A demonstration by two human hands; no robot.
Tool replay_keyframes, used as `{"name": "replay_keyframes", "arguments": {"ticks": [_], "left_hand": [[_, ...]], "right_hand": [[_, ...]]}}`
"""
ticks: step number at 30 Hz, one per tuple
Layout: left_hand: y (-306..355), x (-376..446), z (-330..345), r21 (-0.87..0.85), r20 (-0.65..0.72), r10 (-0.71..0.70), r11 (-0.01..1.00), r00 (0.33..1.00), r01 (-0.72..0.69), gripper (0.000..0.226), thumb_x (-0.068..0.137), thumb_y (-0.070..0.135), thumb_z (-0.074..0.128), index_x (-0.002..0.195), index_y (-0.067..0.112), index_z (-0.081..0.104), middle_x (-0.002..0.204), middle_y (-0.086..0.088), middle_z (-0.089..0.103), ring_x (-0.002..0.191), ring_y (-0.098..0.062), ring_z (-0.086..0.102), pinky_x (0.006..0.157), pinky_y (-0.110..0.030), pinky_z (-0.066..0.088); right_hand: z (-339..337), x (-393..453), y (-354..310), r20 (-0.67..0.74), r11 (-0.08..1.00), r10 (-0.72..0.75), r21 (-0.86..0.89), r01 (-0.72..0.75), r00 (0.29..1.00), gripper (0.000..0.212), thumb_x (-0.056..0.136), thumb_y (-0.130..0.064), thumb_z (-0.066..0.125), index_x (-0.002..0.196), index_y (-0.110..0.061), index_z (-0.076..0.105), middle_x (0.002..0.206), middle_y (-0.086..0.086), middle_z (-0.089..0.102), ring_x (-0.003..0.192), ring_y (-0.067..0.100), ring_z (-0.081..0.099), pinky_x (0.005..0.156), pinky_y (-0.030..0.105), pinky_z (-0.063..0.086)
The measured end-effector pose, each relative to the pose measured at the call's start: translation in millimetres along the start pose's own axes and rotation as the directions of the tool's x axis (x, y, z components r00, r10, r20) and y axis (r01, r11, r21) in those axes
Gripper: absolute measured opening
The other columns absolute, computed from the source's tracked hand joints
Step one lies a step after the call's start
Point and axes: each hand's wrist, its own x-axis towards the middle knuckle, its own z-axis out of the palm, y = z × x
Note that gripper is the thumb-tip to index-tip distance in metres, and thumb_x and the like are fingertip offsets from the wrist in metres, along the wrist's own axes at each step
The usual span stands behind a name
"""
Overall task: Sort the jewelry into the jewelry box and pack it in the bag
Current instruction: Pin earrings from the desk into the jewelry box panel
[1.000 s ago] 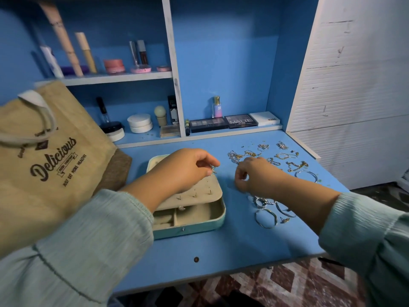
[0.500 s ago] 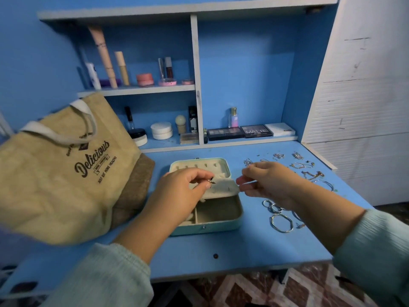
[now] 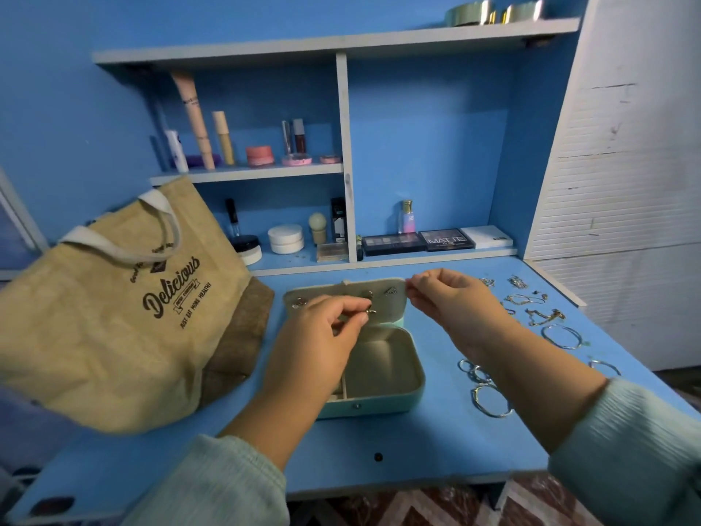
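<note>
**Head view: earring at the box lid**

Head view, both hands over the open box (image 3: 383,396). Left hand (image 3: 322,328) pinches a small earring (image 3: 370,312) between thumb and fingertips, just in front of the raised lid (image 3: 394,313). Right hand (image 3: 444,298), right of that pinch, has fingers curled at the lid's upper corner; what it holds is too small to tell. Bracelets (image 3: 489,400) lie further right. Bag (image 3: 113,317) sits left.

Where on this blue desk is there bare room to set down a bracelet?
Bare blue desktop runs along the front edge, before the open mint-green jewelry box. It is crowded right of the box, with silver hoops and gold chains; the tan jute bag fills the left.
</note>
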Motion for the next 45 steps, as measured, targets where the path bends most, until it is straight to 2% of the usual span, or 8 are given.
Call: {"name": "replay_keyframes", "arguments": {"ticks": [5,8,13,18,26,31,37,45], "left_hand": [[-9.2,7.5,6.8,0.001,0.021,-0.107,0.994,0.994,0.107,0.011,0.086,0.027,0.064,0.094,0.033,0.069,0.081,0.023,0.063,0.079,0.006,0.059,0.066,-0.01,0.046],[-17.1,16.5,11.1,0.023,0.019,-0.101,0.995,0.995,0.101,0.01,0.085,0.025,0.065,0.093,0.029,0.07,0.079,0.022,0.061,0.077,0.008,0.057,0.066,-0.005,0.043],[-26.2,31.6,20.7,0.017,0.058,-0.078,0.997,0.995,0.078,0.011,0.082,0.022,0.069,0.084,0.032,0.068,0.084,0.02,0.063,0.081,0.004,0.059,0.073,-0.009,0.047],[-28.2,41.0,25.7,0.018,0.079,-0.08,0.997,0.994,0.079,0.022,0.08,0.02,0.07,0.075,0.038,0.057,0.081,0.019,0.063,0.078,0.007,0.058,0.073,-0.007,0.047],[-30.9,43.8,34.2,-0.013,0.034,-0.114,0.993,0.993,0.114,0.039,0.078,0.013,0.072,0.083,0.038,0.042,0.076,0.013,0.062,0.074,0.004,0.055,0.068,-0.004,0.043],[-28.5,42.7,40.6,0.026,-0.017,-0.087,0.996,0.996,0.087,0.043,0.075,0.017,0.075,0.081,0.042,0.041,0.073,0.018,0.064,0.07,0.007,0.055,0.065,-0.004,0.039],[-28.4,45.1,42.8,0.177,-0.08,-0.023,0.984,0.997,0.037,0.044,0.073,0.025,0.077,0.078,0.043,0.037,0.072,0.017,0.065,0.073,-0.002,0.06,0.08,-0.042,0.05],[-31.3,47.0,46.9,0.204,-0.118,0.035,0.979,0.992,-0.011,0.031,0.067,0.042,0.063,0.079,0.048,0.036,0.075,0.012,0.065,0.083,-0.007,0.065,0.085,-0.046,0.049]], "right_hand": [[7.2,6.8,5.1,-0.029,0.975,-0.105,-0.201,0.097,0.994,0.017,0.087,-0.031,0.06,0.077,-0.017,0.062,0.079,0.005,0.063,0.089,0.039,0.06,0.094,0.049,0.047],[11.6,16.1,11.0,-0.033,0.956,-0.189,-0.236,0.176,0.981,0.016,0.089,-0.026,0.059,0.075,-0.018,0.06,0.073,0.0,0.061,0.065,0.012,0.053,0.058,0.02,0.046],[18.7,35.3,22.2,-0.067,0.947,-0.256,-0.219,0.237,0.964,0.016,0.089,-0.025,0.058,0.074,-0.022,0.059,0.07,-0.007,0.057,0.055,0.0,0.044,0.044,0.008,0.033],[19.1,45.3,30.3,-0.08,0.964,-0.248,-0.12,0.238,0.965,0.014,0.089,-0.024,0.058,0.076,-0.018,0.061,0.076,0.0,0.061,0.062,0.003,0.051,0.054,0.011,0.043],[11.9,44.9,38.9,-0.053,0.967,-0.255,-0.034,0.253,0.966,0.011,0.088,-0.022,0.059,0.079,-0.016,0.064,0.089,0.006,0.067,0.088,0.015,0.059,0.087,0.036,0.05],[10.7,42.7,39.2,-0.042,0.966,-0.26,0.001,0.26,0.965,0.012,0.088,-0.02,0.06,0.077,-0.016,0.063,0.09,0.007,0.067,0.087,0.015,0.059,0.09,0.04,0.049],[9.7,40.1,39.3,-0.029,0.96,-0.281,0.006,0.282,0.959,0.012,0.087,-0.02,0.061,0.076,-0.016,0.062,0.085,0.002,0.066,0.083,0.011,0.058,0.082,0.033,0.05],[8.4,39.1,40.3,-0.018,0.958,-0.284,0.022,0.284,0.959,0.015,0.086,-0.02,0.062,0.072,-0.02,0.061,0.077,-0.005,0.063,0.08,0.01,0.056,0.076,0.029,0.047]]}}
